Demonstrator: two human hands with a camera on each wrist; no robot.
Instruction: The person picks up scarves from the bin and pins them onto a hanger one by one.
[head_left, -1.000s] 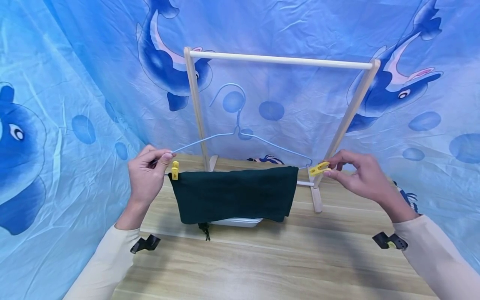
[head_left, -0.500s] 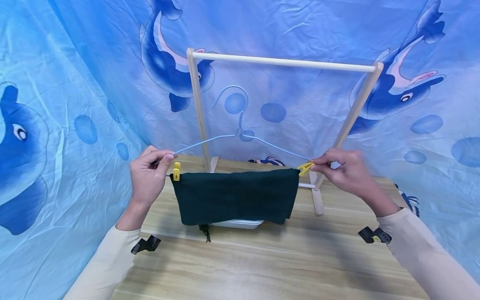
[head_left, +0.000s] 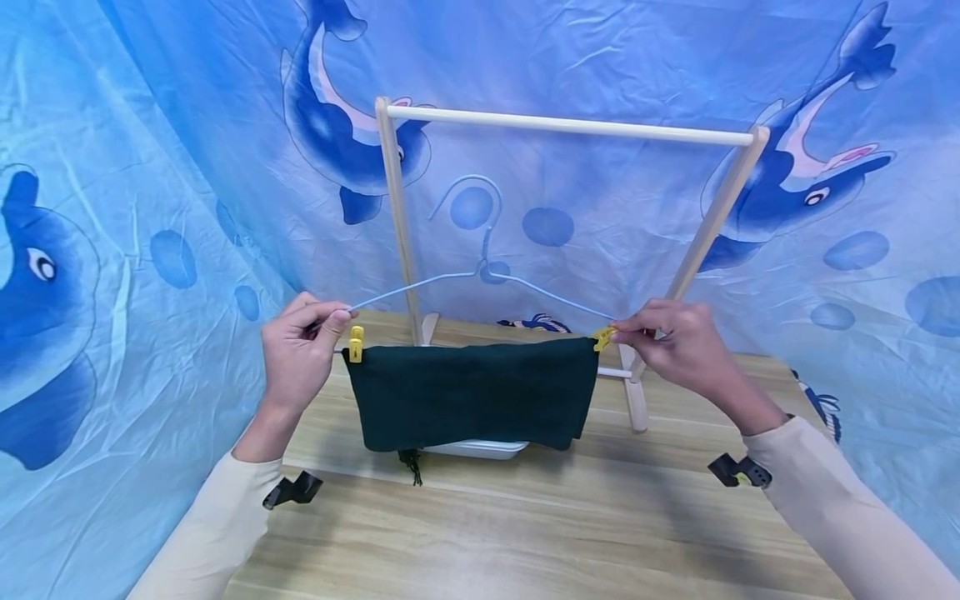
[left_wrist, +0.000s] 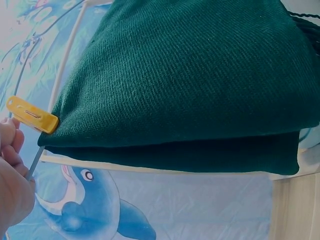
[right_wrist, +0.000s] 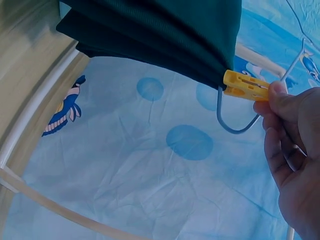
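Observation:
A dark green knitted scarf [head_left: 472, 396] with a fringe hangs folded over the lower bar of a light blue wire hanger [head_left: 420, 283]. My left hand [head_left: 296, 358] grips the hanger's left end. Just beside those fingers, a yellow clothespin [left_wrist: 32, 115] clamps the scarf's left top corner to the bar. At the other end, my right hand [head_left: 675, 346] pinches a second yellow clothespin [right_wrist: 246, 86] between thumb and fingers. Its jaws are at the scarf's right top corner, by the bend of the hanger. The hanger's hook points up.
Behind the hanger stands a wooden rack with a white top rail [head_left: 570, 125]. A white tray [head_left: 480, 450] sits partly hidden under the scarf on the wood-grain table [head_left: 480, 533]. Blue dolphin-print cloth [head_left: 622, 50] surrounds the table at the back and sides.
My right hand has moved left with its clothespin, from beyond the hanger's right end onto the scarf's right top corner. My left hand keeps its hold on the hanger.

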